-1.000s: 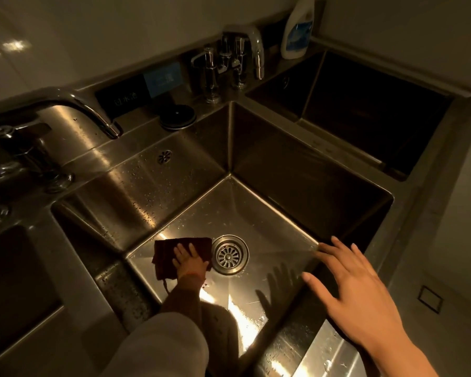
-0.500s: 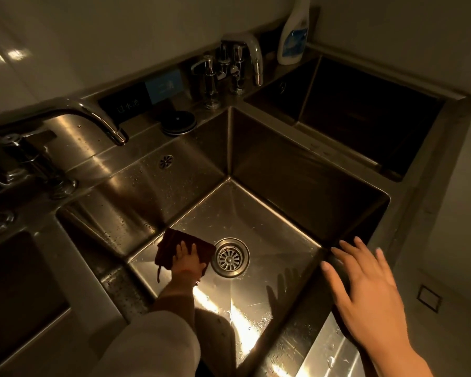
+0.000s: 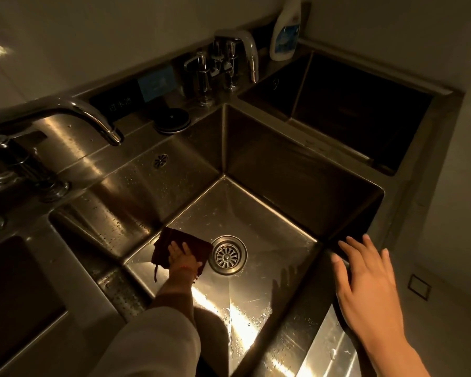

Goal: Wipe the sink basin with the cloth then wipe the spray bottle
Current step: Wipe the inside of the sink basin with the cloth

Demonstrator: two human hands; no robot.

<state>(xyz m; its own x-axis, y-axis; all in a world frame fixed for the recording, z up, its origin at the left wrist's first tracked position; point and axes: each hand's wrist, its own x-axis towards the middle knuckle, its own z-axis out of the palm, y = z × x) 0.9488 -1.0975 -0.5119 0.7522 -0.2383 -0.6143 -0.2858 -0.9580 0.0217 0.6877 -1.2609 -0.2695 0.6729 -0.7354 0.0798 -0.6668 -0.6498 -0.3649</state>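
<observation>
The left hand point(image 3: 181, 257) presses flat, fingers spread, on the dark red cloth point(image 3: 180, 247), which lies on the floor of the steel sink basin point(image 3: 256, 213) at its near-left corner, just left of the round drain point(image 3: 228, 254). The right hand point(image 3: 365, 270) is released and empty, fingers splayed, over the basin's right rim. The white spray bottle point(image 3: 284, 31) stands upright at the far edge, right of the far faucet point(image 3: 245, 47). A second faucet point(image 3: 87, 115) arches at left.
</observation>
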